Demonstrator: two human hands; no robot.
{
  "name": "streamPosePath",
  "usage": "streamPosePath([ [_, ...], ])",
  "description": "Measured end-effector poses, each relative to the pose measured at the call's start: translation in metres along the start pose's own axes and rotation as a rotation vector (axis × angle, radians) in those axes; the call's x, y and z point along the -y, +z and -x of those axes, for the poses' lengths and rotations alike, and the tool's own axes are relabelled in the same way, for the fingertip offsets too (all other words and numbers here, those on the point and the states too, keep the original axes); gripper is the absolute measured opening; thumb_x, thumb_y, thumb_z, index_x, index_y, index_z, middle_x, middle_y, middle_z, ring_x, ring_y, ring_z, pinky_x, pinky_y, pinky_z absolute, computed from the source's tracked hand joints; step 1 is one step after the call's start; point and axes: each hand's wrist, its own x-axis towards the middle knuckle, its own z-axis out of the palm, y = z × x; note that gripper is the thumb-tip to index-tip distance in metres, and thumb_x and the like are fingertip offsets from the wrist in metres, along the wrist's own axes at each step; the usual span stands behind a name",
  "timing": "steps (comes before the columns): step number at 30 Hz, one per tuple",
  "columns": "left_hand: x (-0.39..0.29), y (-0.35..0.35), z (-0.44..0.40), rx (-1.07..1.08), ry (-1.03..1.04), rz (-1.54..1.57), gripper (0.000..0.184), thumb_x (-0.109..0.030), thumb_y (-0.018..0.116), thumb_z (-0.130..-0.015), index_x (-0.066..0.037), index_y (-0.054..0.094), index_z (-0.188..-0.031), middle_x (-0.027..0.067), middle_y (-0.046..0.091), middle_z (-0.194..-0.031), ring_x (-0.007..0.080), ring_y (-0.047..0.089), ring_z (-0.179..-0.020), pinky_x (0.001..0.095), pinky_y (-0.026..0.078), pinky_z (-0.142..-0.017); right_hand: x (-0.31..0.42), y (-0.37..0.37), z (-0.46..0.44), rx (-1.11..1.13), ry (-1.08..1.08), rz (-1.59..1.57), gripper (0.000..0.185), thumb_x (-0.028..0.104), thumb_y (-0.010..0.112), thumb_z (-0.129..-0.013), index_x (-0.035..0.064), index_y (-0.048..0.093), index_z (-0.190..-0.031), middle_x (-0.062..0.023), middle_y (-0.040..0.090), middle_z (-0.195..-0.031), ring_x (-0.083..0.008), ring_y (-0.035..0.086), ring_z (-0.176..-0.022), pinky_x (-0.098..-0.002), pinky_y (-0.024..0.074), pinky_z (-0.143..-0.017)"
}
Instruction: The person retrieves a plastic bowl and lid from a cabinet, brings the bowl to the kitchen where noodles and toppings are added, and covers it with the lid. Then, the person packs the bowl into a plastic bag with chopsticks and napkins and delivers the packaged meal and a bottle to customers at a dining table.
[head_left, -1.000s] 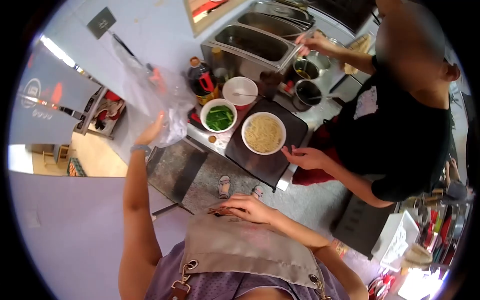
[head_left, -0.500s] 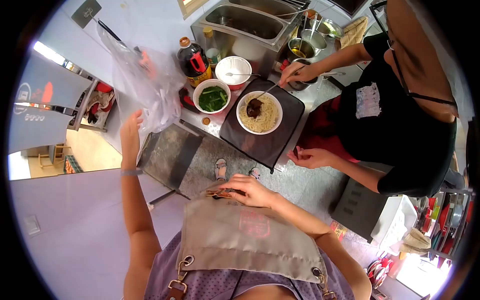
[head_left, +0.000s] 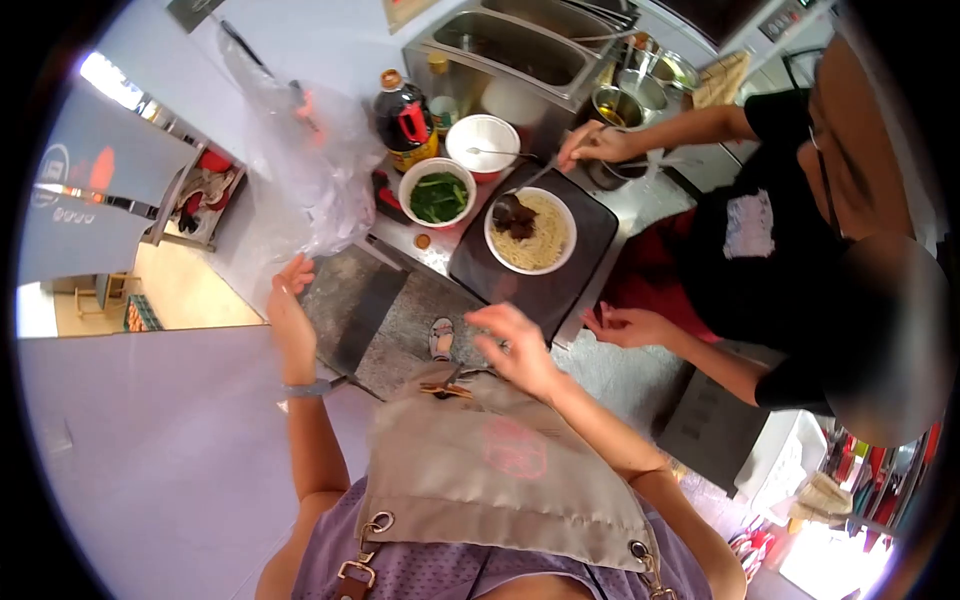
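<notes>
My left hand (head_left: pixel 292 312) is raised on the left, empty, its fingers apart, just below the hanging clear plastic bags (head_left: pixel 320 190). In front of my apron (head_left: pixel 470 455) is my right hand (head_left: pixel 520 350), slightly blurred, fingers spread and holding nothing. A brownish clip-like item (head_left: pixel 446 390) sits at the apron's top edge. Beyond my right hand, a white bowl of noodles (head_left: pixel 545 240) with dark sauce rests on a black mat (head_left: pixel 490 275). A co-worker's hand (head_left: pixel 592 146) holds a ladle (head_left: pixel 513 210) over that bowl; their other hand (head_left: pixel 630 327) is beside the counter edge.
A bowl of leafy greens (head_left: pixel 440 197), a white bowl with a spoon (head_left: pixel 483 135) and a dark sauce bottle (head_left: pixel 402 115) stand on the counter. Metal food wells (head_left: pixel 515 50) are behind. The co-worker (head_left: pixel 760 260) stands at right; a wall panel (head_left: pixel 150 430) is at left.
My right hand has left the clip at the apron and risen towards the counter. My left hand has come down and inward. The co-worker's ladle has tipped lower over the noodles, where more sauce shows.
</notes>
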Motion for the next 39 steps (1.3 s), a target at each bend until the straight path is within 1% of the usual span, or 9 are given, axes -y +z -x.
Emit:
streamPosePath([
  [2,0.004,-0.004,0.006,-0.028,-0.053,0.063,0.057,-0.039,0.020,-0.097,0.003,0.057,-0.111,0.0116,0.062,-0.099,0.0163,0.054,-0.087,0.0295,0.037,-0.082,0.002,-0.014,-0.047,0.197,0.579,0.069,0.022,0.020,0.062,-0.078,0.0040,0.061,-0.093,-0.0136,0.057,-0.097,-0.0267,0.058,-0.082,-0.0358,0.0450,-0.069],
  [4,0.009,-0.011,0.012,-0.014,-0.079,0.034,0.057,-0.038,0.020,-0.097,0.003,0.056,-0.112,0.0118,0.062,-0.099,0.0166,0.054,-0.085,0.0300,0.037,-0.081,-0.025,-0.010,-0.103,0.199,0.440,0.488,0.015,0.018,0.061,-0.078,0.0051,0.063,-0.086,-0.0131,0.059,-0.088,-0.0284,0.059,-0.079,-0.0368,0.0461,-0.068],
  [8,0.036,-0.032,0.022,-0.080,-0.172,0.135,0.057,-0.038,0.019,-0.097,0.004,0.057,-0.110,0.0123,0.062,-0.098,0.0163,0.055,-0.084,0.0296,0.037,-0.080,-0.094,0.024,-0.192,-0.061,0.036,0.598,0.010,0.011,0.060,-0.073,0.0071,0.066,-0.080,-0.0116,0.063,-0.084,-0.0315,0.060,-0.079,-0.0423,0.0469,-0.069],
  [10,0.047,-0.044,0.027,-0.115,-0.236,0.169,0.058,-0.038,0.019,-0.097,0.004,0.057,-0.109,0.0128,0.062,-0.098,0.0157,0.055,-0.084,0.0290,0.037,-0.078,-0.123,0.033,-0.232,0.243,0.185,0.790,0.021,0.013,0.061,-0.072,0.0108,0.066,-0.092,-0.0120,0.062,-0.090,-0.0304,0.060,-0.086,-0.0417,0.0475,-0.073],
  [16,0.067,-0.069,0.036,-0.159,-0.350,0.124,0.057,-0.036,0.018,-0.097,0.003,0.058,-0.106,0.0125,0.063,-0.098,0.0160,0.055,-0.083,0.0287,0.038,-0.076,-0.144,0.060,-0.266,0.355,0.138,0.973,0.025,0.015,0.061,-0.071,0.0153,0.066,-0.097,-0.0111,0.063,-0.087,-0.0298,0.061,-0.083,-0.0410,0.0487,-0.071],
  [26,0.077,-0.079,0.013,-0.174,-0.337,0.126,0.058,-0.037,0.017,-0.097,0.003,0.058,-0.107,0.0122,0.063,-0.097,0.0177,0.055,-0.084,0.0295,0.039,-0.076,-0.137,0.039,-0.268,0.256,0.019,0.818,0.016,0.015,0.062,-0.068,0.0109,0.064,-0.084,-0.0084,0.063,-0.073,-0.0274,0.061,-0.072,-0.0391,0.0489,-0.063],
  [30,0.077,-0.076,0.009,-0.147,-0.337,0.203,0.059,-0.037,0.018,-0.097,0.006,0.057,-0.107,0.0134,0.063,-0.096,0.0180,0.055,-0.083,0.0297,0.039,-0.076,-0.120,0.015,-0.268,0.407,0.051,0.714,0.015,0.012,0.061,-0.067,0.0092,0.062,-0.082,-0.0065,0.060,-0.071,-0.0250,0.060,-0.070,-0.0368,0.0483,-0.061],
  [32,0.077,-0.074,0.009,-0.147,-0.323,0.222,0.059,-0.037,0.018,-0.097,0.006,0.057,-0.106,0.0137,0.063,-0.095,0.0181,0.055,-0.083,0.0297,0.039,-0.076,-0.131,0.011,-0.263,0.648,-0.286,0.873,0.013,0.010,0.060,-0.068,0.0113,0.062,-0.081,-0.0075,0.058,-0.078,-0.0240,0.060,-0.077,-0.0381,0.0484,-0.063],
  [39,0.081,-0.076,0.011,-0.170,-0.350,0.222,0.059,-0.037,0.017,-0.097,0.005,0.058,-0.105,0.0131,0.063,-0.097,0.0177,0.055,-0.083,0.0286,0.040,-0.074,-0.145,0.029,-0.264,0.953,-0.443,1.140,0.012,0.007,0.057,-0.069,0.0126,0.064,-0.078,-0.0076,0.057,-0.086,-0.0251,0.060,-0.083,-0.0362,0.0496,-0.065],
])
